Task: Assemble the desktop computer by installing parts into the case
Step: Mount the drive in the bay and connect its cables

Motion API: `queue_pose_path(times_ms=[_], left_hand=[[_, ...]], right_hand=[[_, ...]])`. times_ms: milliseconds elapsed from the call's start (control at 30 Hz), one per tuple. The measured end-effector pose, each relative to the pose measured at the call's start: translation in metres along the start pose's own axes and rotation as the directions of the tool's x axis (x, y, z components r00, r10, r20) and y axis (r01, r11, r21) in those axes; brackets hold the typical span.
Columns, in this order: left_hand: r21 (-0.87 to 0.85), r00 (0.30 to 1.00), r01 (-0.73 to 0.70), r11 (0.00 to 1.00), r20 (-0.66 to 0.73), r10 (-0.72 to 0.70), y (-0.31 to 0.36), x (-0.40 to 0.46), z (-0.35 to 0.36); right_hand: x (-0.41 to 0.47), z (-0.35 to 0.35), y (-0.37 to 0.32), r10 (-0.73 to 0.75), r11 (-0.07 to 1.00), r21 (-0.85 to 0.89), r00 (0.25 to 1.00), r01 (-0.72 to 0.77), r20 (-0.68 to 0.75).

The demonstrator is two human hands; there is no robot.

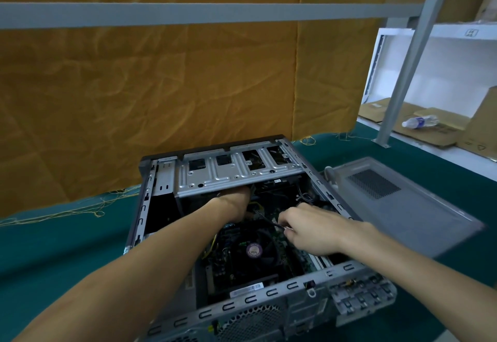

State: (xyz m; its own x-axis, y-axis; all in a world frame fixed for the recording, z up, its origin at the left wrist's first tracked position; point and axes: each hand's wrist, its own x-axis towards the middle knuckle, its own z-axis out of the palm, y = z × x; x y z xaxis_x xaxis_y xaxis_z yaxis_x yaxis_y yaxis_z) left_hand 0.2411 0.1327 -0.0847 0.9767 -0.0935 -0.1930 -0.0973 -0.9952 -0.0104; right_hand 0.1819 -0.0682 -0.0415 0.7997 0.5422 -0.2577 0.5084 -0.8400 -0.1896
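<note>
Case holds fan; right hand pinches cable; left hand grip seemingly hidden.

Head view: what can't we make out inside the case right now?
- Left hand: fingers hidden under the drive cage; its grip cannot be told.
- Black cable pinched by the right hand: both ends lost in dark clutter.
- Fan sticker: print too small.
- Board under the right hand: covered.
</note>
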Motion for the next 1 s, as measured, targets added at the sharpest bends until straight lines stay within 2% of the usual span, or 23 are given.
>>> queue_pose_path(times_ms=[33,100,233,367,633,833,1000], left_hand=[[0.055,1.0,-0.017,0.998,0.016,0.016,0.0,0.002,0.0],[-0.062,0.998,-0.036,0.997,0.045,0.039,-0.003,0.003,0.001],[-0.149,0.996,-0.069,0.986,0.042,0.076,-0.009,0.005,0.0],[-0.116,0.998,-0.063,0.991,-0.006,0.063,-0.003,0.003,-0.002],[0.067,0.997,-0.066,0.996,-0.034,0.069,0.008,0.001,0.001],[-0.042,0.996,-0.087,0.995,0.013,0.088,0.006,-0.005,0.0],[-0.072,0.995,-0.097,0.993,0.025,0.099,0.003,-0.004,-0.001]], right_hand=[[-0.001,0.0,-0.001,0.005,1.0,0.009,1.0,-0.005,-0.007],[-0.003,-0.001,-0.002,0.008,1.0,0.003,1.0,-0.008,-0.007],[-0.003,0.0,-0.004,0.018,1.0,0.006,1.0,-0.018,-0.021],[-0.001,0.001,-0.002,0.027,1.0,0.009,0.999,-0.026,-0.029],[0.0,0.003,0.0,0.022,1.0,-0.017,1.0,-0.022,0.001],[-0.003,0.002,0.0,0.047,0.999,-0.007,0.998,-0.046,0.049],[-0.003,-0.001,-0.002,0.02,0.999,-0.032,1.0,-0.019,0.006]])
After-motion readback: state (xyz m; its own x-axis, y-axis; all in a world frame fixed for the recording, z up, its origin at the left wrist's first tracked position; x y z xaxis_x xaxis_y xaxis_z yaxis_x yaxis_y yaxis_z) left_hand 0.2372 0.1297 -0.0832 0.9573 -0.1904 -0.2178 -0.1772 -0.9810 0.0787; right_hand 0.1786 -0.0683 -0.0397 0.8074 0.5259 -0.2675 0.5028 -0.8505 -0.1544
